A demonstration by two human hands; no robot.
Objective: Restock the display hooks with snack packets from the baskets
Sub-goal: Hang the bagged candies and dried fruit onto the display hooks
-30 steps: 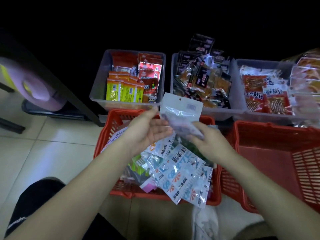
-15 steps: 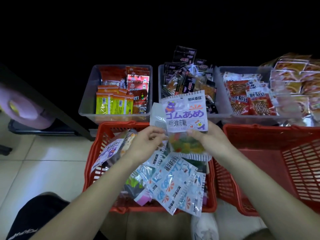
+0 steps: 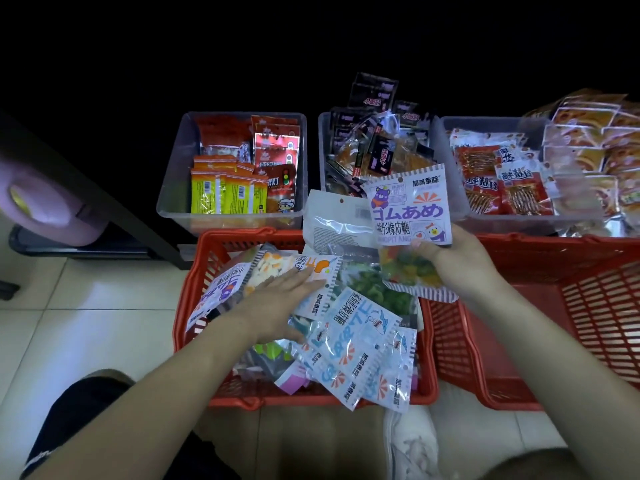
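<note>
Tiled floor, two red baskets, clear bins of snacks behind them. Since half a second ago your left hand has left the raised packets and dropped into the left basket. It lies flat with fingers straight, gripping nothing, on an orange-and-white packet beside the shark packets. Your right hand alone grips the bear gummy packet, thumb across its lower front, held upright above the gap between the left basket and the right basket. A second packet, back side showing, sticks out behind it to the left. Both forearms reach in from below.
</note>
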